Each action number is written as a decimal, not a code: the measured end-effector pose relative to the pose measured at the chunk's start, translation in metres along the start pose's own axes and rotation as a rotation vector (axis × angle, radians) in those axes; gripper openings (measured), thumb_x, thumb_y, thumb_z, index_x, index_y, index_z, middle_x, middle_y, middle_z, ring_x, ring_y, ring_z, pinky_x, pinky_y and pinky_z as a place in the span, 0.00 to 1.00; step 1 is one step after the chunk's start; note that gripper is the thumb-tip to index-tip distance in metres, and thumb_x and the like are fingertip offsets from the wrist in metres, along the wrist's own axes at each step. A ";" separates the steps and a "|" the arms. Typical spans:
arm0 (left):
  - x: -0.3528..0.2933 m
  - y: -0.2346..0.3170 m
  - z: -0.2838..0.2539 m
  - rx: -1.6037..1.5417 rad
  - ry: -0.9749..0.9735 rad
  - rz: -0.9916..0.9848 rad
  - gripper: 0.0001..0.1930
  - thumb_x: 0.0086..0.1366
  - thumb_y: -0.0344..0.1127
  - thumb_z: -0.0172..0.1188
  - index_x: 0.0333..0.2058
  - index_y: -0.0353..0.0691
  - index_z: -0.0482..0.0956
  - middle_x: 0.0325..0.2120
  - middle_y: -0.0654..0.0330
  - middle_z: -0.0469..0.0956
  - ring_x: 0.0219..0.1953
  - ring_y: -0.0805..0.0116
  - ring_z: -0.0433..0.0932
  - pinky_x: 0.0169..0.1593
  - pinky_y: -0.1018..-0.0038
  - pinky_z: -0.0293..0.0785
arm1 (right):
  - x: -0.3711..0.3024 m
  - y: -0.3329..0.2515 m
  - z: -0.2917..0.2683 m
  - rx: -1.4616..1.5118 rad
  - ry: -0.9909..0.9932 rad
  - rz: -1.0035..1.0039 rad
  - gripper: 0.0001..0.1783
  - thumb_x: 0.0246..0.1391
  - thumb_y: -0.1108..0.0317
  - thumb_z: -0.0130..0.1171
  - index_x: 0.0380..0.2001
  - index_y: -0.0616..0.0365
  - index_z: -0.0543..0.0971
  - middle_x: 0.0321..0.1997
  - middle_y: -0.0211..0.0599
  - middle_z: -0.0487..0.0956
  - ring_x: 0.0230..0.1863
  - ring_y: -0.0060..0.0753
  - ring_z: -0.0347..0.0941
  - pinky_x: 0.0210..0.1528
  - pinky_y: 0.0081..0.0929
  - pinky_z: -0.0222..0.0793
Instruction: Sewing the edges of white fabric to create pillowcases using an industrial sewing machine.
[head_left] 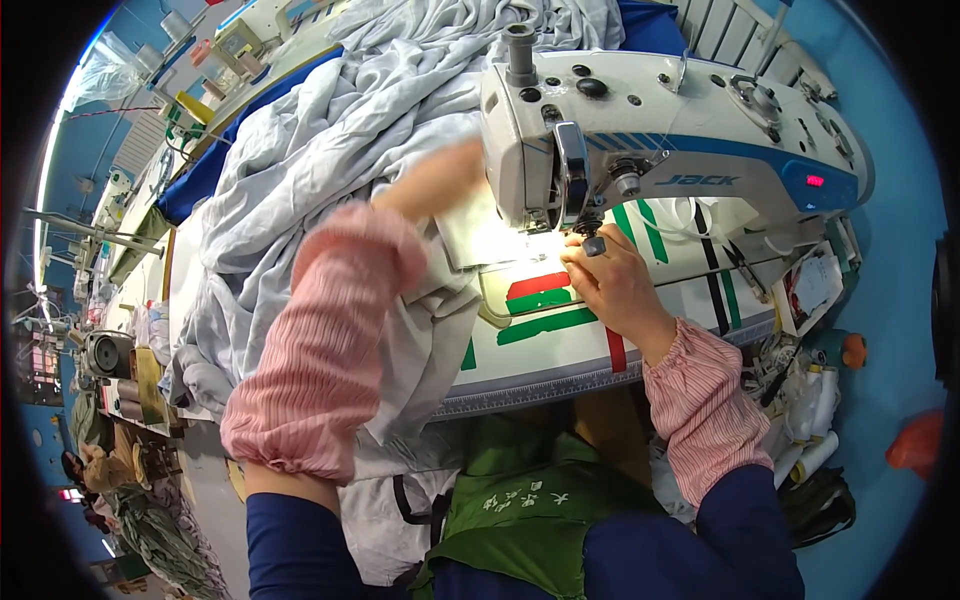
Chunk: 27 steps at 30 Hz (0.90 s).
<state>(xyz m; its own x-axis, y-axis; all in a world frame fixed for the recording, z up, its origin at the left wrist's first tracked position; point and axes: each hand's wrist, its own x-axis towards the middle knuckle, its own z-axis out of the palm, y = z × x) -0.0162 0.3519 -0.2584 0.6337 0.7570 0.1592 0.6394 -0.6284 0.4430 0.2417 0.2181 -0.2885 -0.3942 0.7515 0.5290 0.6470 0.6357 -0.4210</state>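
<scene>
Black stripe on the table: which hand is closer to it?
Right. The right hand is left of the black stripe; the left hand, blurred, is farther left, over grey cloth.

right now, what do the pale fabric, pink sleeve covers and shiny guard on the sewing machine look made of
Pale fabric: matte cloth by its loose folds; fibre unclear. Pink sleeve covers: matte ribbed textile, gathered at likely elastic cuffs. Shiny guard: probably polished metal, by its mirror-like reflections.

From afar I see my bare left hand (445, 180), blurred, beside crumpled pale-grey cloth (330, 140) heaped left of the white-and-blue sewing machine (700, 140); my bare right hand (615, 285) is at its lit needle area (545, 242), above the white counter (550, 352).
</scene>
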 end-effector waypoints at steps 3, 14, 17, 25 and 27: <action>-0.004 -0.039 -0.066 -0.411 0.552 -0.641 0.25 0.63 0.27 0.51 0.61 0.38 0.66 0.40 0.46 0.80 0.26 0.65 0.80 0.30 0.70 0.76 | 0.001 -0.010 0.009 0.020 -0.017 -0.022 0.06 0.51 0.73 0.62 0.35 0.57 0.81 0.38 0.38 0.80 0.41 0.42 0.72 0.45 0.36 0.70; -0.037 0.028 -0.012 0.293 -0.137 0.330 0.12 0.57 0.32 0.58 0.41 0.38 0.81 0.39 0.53 0.77 0.46 0.53 0.74 0.48 0.62 0.74 | -0.003 -0.187 0.102 0.128 -0.024 -0.310 0.21 0.41 0.60 0.64 0.40 0.56 0.78 0.43 0.37 0.78 0.50 0.43 0.72 0.57 0.37 0.64; -0.072 0.031 -0.011 0.355 0.043 0.318 0.15 0.61 0.39 0.59 0.41 0.35 0.79 0.40 0.53 0.76 0.50 0.50 0.71 0.49 0.60 0.73 | -0.036 -0.193 0.083 0.184 -0.341 -0.414 0.14 0.42 0.63 0.59 0.34 0.56 0.77 0.37 0.34 0.75 0.43 0.38 0.72 0.49 0.33 0.69; -0.106 0.120 0.002 0.375 -0.191 -0.237 0.19 0.66 0.49 0.56 0.42 0.38 0.77 0.37 0.46 0.77 0.33 0.48 0.80 0.34 0.58 0.75 | -0.168 -0.136 -0.046 0.550 -0.856 -0.182 0.08 0.50 0.66 0.61 0.31 0.56 0.76 0.32 0.35 0.73 0.39 0.37 0.73 0.41 0.32 0.73; -0.104 0.121 0.002 0.395 -0.106 -0.265 0.17 0.66 0.47 0.57 0.43 0.38 0.77 0.34 0.48 0.76 0.31 0.48 0.79 0.32 0.57 0.73 | -0.141 -0.130 -0.046 0.591 -0.591 -0.158 0.10 0.51 0.65 0.64 0.33 0.57 0.77 0.33 0.35 0.75 0.39 0.39 0.74 0.41 0.32 0.74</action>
<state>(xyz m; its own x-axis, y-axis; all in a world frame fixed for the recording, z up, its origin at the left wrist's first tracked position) -0.0037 0.1969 -0.2234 0.4546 0.8906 -0.0138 0.8881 -0.4520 0.0836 0.2432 0.0212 -0.2751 -0.8334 0.5107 0.2113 0.1735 0.6047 -0.7774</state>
